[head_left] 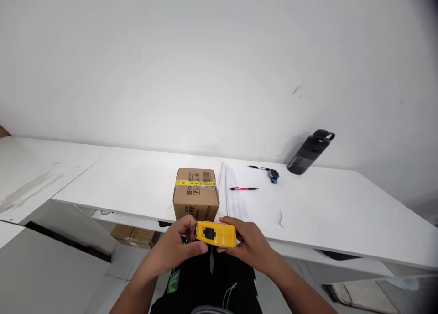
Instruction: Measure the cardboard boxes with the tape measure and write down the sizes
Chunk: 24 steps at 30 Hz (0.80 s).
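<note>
A yellow tape measure (224, 234) with a black slide button is held between my hands, just in front of the desk edge. My right hand (251, 243) is closed around the right end of its case. At the left end, the fingers of my left hand (181, 241) are pinched; the end of the blade there is too small to make out. Right behind the tape measure, a brown cardboard box (195, 195) stands on the desk, with yellow tape across its top and dark printing on its sides.
Written papers (236, 200) lie right of the box, with a red pen (243, 188) on them. Behind are a black pen (258, 167) and a dark watch (273, 175). A black bottle (310, 152) stands by the wall. Below the white desk (137, 181) sit cardboard boxes (133, 236).
</note>
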Available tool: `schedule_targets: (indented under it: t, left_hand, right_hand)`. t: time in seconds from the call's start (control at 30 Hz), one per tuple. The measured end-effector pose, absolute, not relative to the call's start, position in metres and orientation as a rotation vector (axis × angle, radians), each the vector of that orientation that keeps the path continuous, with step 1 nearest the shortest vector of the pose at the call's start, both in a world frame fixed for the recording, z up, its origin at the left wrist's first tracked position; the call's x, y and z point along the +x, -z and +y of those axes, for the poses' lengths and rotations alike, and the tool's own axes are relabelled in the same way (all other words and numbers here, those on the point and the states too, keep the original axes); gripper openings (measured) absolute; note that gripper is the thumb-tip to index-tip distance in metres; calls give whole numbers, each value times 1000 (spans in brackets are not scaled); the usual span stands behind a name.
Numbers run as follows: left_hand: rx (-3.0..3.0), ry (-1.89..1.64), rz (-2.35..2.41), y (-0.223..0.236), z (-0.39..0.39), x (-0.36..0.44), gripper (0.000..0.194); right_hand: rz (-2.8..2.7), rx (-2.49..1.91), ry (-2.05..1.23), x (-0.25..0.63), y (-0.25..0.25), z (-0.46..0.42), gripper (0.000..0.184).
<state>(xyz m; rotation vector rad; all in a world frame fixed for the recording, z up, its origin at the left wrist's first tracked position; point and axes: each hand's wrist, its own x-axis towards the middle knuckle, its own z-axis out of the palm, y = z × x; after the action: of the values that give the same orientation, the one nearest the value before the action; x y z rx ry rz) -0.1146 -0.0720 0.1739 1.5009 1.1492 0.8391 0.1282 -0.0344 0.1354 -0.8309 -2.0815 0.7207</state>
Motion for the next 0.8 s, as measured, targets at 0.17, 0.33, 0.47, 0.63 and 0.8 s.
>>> schedule_targets:
  t: [0.17, 0.33, 0.47, 0.63, 0.8]
  left_hand:
    - [1329, -1008, 1112, -176, -50, -147, 47]
    - [1209, -1374, 1242, -190, -5, -186, 43]
    - [1278, -1226, 1341, -190, 28, -187, 40]
    - [1363, -1088, 1309, -176, 41, -167, 40]
    - [1353, -1121, 1424, -171, 41, -163, 40]
  right_hand:
    - [-1973, -953, -677, 152, -153, -13, 55]
    - [-1679, -1180, -467, 187, -165, 31, 51]
    - [-1579, -1231, -385, 185, -161, 58, 42]
    - [-1726, -1163, -386, 153, -146, 63, 41]
    - [-1670, -1202, -360, 144, -147, 61, 40]
